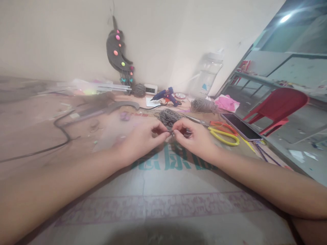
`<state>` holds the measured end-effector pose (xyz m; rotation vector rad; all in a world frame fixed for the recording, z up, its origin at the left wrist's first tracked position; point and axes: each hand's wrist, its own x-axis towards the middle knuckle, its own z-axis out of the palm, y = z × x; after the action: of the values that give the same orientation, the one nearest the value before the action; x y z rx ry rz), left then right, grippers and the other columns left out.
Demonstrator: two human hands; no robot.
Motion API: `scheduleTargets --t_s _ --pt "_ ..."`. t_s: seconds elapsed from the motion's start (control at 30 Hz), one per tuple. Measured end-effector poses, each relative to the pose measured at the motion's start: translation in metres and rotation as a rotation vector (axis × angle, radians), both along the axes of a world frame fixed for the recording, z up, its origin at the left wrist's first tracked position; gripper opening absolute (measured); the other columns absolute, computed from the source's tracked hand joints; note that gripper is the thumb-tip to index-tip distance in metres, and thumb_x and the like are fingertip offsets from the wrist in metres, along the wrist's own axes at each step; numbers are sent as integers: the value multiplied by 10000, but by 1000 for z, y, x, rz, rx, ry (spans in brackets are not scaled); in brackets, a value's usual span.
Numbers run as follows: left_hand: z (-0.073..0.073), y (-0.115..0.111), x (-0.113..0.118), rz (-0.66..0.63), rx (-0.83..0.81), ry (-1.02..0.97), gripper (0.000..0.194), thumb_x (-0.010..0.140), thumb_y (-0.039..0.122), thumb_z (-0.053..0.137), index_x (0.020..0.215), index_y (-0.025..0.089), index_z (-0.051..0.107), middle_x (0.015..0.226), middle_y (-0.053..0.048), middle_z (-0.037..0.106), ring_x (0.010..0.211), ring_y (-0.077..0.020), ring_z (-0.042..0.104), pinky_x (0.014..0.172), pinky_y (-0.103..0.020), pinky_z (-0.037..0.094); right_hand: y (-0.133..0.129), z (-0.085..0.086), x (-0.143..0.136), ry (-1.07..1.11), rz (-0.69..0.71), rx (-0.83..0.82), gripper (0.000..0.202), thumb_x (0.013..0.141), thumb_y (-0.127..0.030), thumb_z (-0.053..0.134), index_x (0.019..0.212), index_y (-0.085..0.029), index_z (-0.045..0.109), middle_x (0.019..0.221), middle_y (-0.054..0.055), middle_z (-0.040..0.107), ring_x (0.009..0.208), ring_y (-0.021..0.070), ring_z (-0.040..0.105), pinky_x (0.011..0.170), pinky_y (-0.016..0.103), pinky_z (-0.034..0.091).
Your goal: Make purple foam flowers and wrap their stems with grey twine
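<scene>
My left hand (145,136) and my right hand (192,136) meet over the table, thumb and forefinger pinched together on each. Between their fingertips is a small dark bit of grey yarn (171,132); its exact shape is too small to make out. Just behind the fingers lies a loose tangle of the same grey yarn (169,116). Close to my right hand rest scissors (224,134) with orange and yellow handles, their blades pointing to the back left. Both forearms reach in from the lower corners.
A blue glue gun (167,96), a yarn ball (139,90), a grey yarn skein (203,105) and a water bottle (208,75) stand along the wall. A phone (241,126) lies at the right edge. A moon-shaped hanging (114,51) leans there. A black cable (63,131) crosses the left.
</scene>
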<state>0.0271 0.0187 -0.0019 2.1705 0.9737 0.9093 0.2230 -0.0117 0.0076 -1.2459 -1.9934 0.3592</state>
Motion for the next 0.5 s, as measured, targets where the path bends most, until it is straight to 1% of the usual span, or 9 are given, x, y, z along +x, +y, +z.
scheduleTargets --t_s 0.13,0.23,0.3,0.43,0.5 --pt "-1 0 0 -5 -8 7 163 880 322 599 829 191 682 833 -21 717 779 -170 638 717 -292 494 0 1 0 -17 0 1 40 829 -178 565 810 -211 577 674 -31 587 614 114 524 574 237 414" --pt "-1 0 0 2 -29 -10 168 880 325 599 830 189 685 831 -20 717 766 -165 635 713 -289 498 4 0 1 45 -12 -39 45 821 -169 561 813 -213 562 671 -34 560 612 115 511 571 244 402" --pt "-1 0 0 7 -47 -24 169 879 328 600 822 192 683 832 -22 718 762 -165 634 719 -293 502 7 -2 2 158 -13 -82 50 827 -167 543 827 -216 539 667 -37 548 610 119 510 571 251 402" --pt "2 0 1 35 -62 -40 155 873 313 604 794 201 676 841 -30 720 780 -176 636 756 -311 504 15 -4 7 476 12 -135 64 866 -189 494 826 -235 473 643 -50 538 591 117 497 569 250 414" --pt "3 -1 1 43 -68 -41 146 872 302 604 794 202 676 845 -32 720 784 -177 635 765 -314 503 18 -5 9 566 18 -151 76 874 -197 493 821 -240 460 648 -52 542 583 115 491 565 248 418"
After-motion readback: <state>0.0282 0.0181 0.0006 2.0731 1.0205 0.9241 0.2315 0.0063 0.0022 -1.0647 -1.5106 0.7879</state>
